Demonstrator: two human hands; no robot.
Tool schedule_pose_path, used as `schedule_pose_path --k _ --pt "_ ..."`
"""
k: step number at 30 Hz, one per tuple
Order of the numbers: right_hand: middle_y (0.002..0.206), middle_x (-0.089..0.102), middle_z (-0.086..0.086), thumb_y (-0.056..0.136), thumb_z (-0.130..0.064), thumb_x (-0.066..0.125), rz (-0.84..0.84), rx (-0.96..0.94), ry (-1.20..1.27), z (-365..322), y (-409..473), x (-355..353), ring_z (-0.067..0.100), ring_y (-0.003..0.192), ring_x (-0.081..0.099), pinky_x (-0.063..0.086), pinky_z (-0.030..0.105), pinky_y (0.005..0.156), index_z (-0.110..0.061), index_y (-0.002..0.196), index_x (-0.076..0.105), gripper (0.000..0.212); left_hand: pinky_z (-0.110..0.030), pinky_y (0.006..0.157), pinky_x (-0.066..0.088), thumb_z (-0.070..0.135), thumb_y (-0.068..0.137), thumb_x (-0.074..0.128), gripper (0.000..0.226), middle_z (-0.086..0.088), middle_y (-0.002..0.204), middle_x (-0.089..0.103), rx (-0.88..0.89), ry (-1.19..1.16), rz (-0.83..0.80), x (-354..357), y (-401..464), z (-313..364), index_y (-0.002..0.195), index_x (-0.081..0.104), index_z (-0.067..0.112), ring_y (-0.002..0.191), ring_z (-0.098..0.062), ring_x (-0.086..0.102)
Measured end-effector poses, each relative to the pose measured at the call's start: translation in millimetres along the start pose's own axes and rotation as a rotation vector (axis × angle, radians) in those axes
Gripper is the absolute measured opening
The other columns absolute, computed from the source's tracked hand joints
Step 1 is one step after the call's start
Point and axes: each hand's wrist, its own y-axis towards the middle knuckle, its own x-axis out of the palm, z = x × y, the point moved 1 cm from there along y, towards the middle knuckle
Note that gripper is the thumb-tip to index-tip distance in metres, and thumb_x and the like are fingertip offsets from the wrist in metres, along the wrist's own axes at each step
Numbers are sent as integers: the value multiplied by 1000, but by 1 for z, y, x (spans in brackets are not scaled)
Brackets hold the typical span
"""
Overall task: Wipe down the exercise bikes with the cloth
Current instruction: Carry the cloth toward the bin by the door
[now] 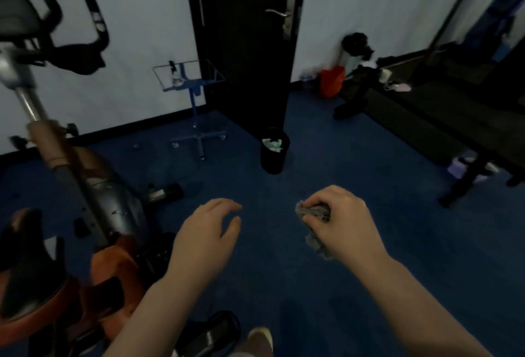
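**Cloth in hand, bike not yet touched**

The crumpled grey fuzzy cloth [314, 214] is bunched in the right hand [341, 224], fingers curled round it, a tail hanging below the palm. Both hands hover over the blue floor [341, 157], touching no equipment. The left hand [206, 236] is empty, fingers loosely spread and slightly bent.

The orange-and-silver exercise bike w/ black handlebars [113, 214] stands to the left, its silver post [28, 95] rising toward the black seat [17, 13] at top left. That side of the frame is blurred, so details are unclear.

Step in hand, as I judge it: bring cloth to the bike. To do it well:
- Open the cloth out a bit first; a tight wad gives little contact area.
- Steady the frame w/ the free left hand while the right wipes.
- Work top down: handlebars, seat, post, then the body.

Further out: a small black waste bin [274, 150] by the dark door [250, 44], and a blue wheeled stand [196, 106] against the white wall.
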Motion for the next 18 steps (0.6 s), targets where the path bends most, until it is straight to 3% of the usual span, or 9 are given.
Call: schedule_pose_path --k 4,12,18 --pt "87 58 -17 75 -17 74 -36 -58 24 11 66 11 2 87 53 42 17 76 -27 83 68 14 -21 89 37 32 91 50 24 22 117 52 -94 30 63 8 49 -21 112 61 31 110 -2 48" --pt "89 57 -17 77 -19 73 -88 -134 -27 24 210 28 1 87 51 33 7 68 -27 84 68 12 -19 86 35 31 90 50 25 21 118 53 -126 14 105 16 179 -39 113 61 30 108 0 48" --pt "90 57 -16 76 -18 74 -97 -167 -2 20 301 41 2 88 51 39 16 76 -26 86 68 14 -20 84 39 33 91 47 27 22 118 53 -136 32 104 9 265 -47 115 59 31 105 3 45"
